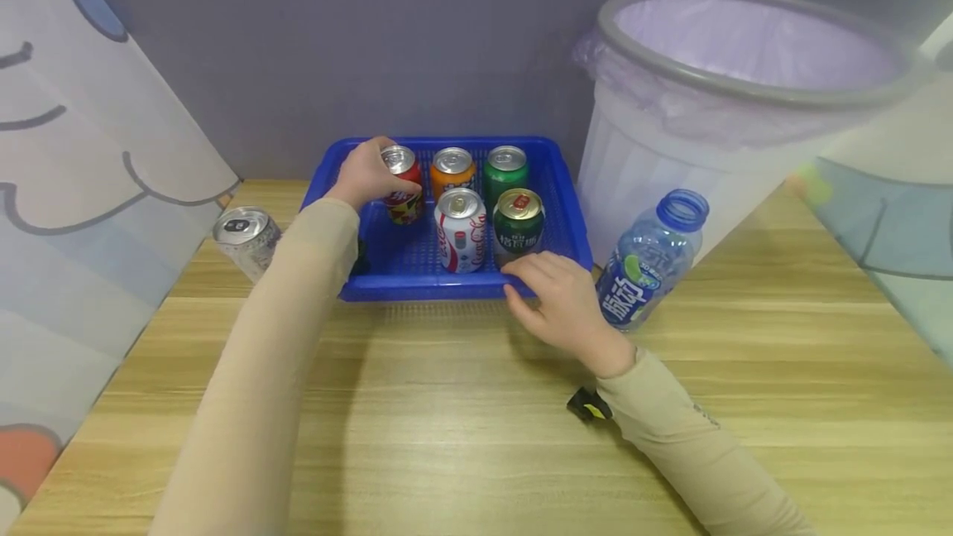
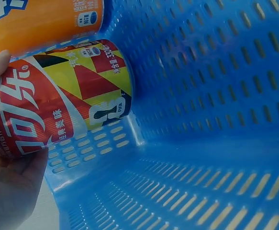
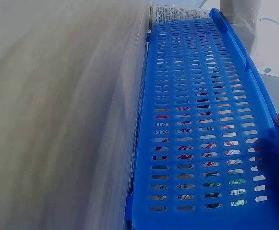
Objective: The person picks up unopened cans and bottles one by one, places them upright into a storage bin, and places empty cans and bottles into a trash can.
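Observation:
A blue plastic basket [image 1: 424,289] with slotted walls stands against the back wall. My left hand [image 1: 368,175] grips a red cola can [image 1: 405,209] in its back left part; the left wrist view shows the can's red and yellow label [image 2: 82,91] between thumb and fingers. To its right stand an orange can [image 1: 452,172] and a green can [image 1: 506,170]. In front of these are a white Coca-Cola can [image 1: 461,232] and a dark green can with a gold top [image 1: 519,226]. At the basket's front right rim, my right hand [image 1: 558,304] holds the edge, fingers over it and thumb outside.
A silver can [image 1: 247,238] stands left of the basket. On the right are an uncapped blue-tinted bottle [image 1: 648,267] and a large white bin [image 1: 670,155] with a purple liner. A small black object [image 1: 588,405] lies by the right wrist on the wooden table [image 1: 417,437].

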`<action>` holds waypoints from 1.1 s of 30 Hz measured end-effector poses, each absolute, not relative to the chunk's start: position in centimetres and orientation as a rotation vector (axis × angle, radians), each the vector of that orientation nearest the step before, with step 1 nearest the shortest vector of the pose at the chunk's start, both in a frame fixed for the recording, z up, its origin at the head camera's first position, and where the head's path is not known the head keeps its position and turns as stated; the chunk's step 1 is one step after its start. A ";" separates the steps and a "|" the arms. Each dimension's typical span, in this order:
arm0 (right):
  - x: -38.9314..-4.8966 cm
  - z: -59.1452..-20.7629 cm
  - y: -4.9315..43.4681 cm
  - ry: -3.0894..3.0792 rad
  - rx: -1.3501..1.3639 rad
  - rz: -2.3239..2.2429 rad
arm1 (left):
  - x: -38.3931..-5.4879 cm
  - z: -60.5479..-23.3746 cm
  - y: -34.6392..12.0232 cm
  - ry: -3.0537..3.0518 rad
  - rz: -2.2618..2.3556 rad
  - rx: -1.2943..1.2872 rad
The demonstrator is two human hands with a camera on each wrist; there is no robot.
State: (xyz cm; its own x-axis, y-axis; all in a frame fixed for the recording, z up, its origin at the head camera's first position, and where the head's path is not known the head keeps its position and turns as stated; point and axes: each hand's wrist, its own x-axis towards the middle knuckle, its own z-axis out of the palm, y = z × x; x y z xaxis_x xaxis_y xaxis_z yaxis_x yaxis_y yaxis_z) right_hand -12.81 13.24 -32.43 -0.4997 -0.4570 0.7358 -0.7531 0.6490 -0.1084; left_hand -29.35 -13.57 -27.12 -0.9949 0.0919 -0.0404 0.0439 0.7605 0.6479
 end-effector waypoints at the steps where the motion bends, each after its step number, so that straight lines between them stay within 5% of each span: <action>1: -12.8 -32.4 13.2 -2.176 0.934 0.554 | -29.4 -27.2 -13.5 2.885 1.053 0.115; 33: -13.0 -32.4 13.3 -2.162 0.937 0.553 | -29.9 -27.6 -13.4 2.856 1.039 0.166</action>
State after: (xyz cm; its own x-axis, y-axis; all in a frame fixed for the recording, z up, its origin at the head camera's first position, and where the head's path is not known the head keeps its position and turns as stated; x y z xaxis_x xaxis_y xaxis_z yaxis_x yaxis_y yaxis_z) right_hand -12.96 13.30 -32.38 -0.4888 -0.4547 0.7445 -0.7563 0.6463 -0.1017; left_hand -29.94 -13.38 -27.65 -0.9893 0.1353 -0.0547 0.0685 0.7617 0.6443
